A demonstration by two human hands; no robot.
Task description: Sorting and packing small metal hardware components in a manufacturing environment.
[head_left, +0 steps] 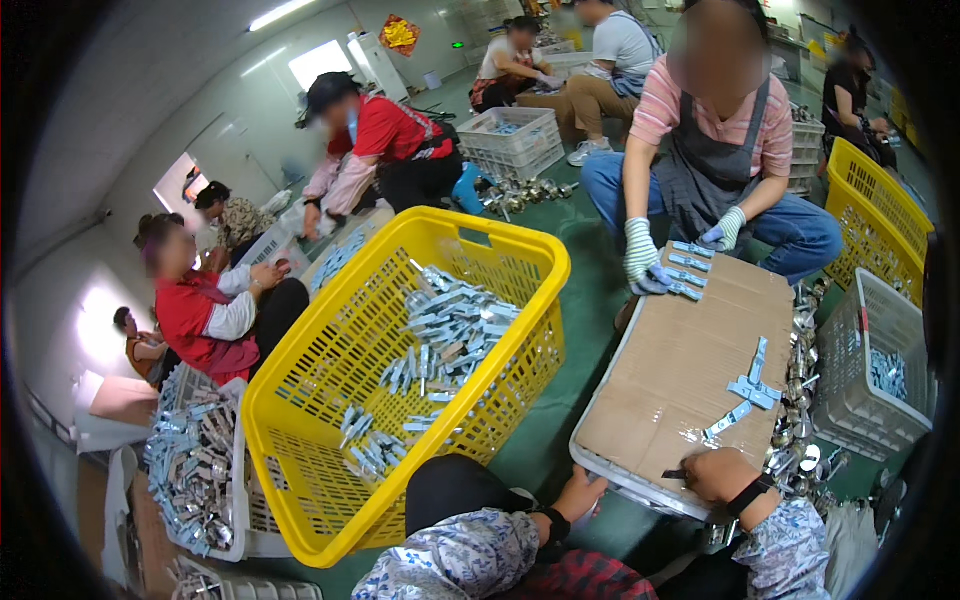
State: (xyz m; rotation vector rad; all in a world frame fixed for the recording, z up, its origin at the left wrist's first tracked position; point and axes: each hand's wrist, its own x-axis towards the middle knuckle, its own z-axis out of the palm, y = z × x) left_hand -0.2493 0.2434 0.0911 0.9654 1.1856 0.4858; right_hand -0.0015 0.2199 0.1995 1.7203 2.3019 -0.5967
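My right hand (716, 474) rests on the near end of a cardboard sheet (660, 370). Its fingers are curled round a small dark strip (675, 474), whose kind I cannot make out. Beside the near left corner of the board, my left hand (578, 494) is closed, its fingertips at the white rim (620, 483); what it holds, if anything, is hidden. Just beyond my right hand lies a slim light-blue and metal piece (728, 420). Several similar blue pieces (755, 390) lie crossed farther up. Opposite, a co-worker's striped gloved hand (645, 262) touches a row of blue pieces (690, 268).
A big yellow basket (405, 390) with many blue pieces stands at my left. Shiny metal parts (800, 400) are heaped along the board's right side, beside a grey crate (870, 350). A white crate (200, 480) of blue pieces is far left. Other people sit working around.
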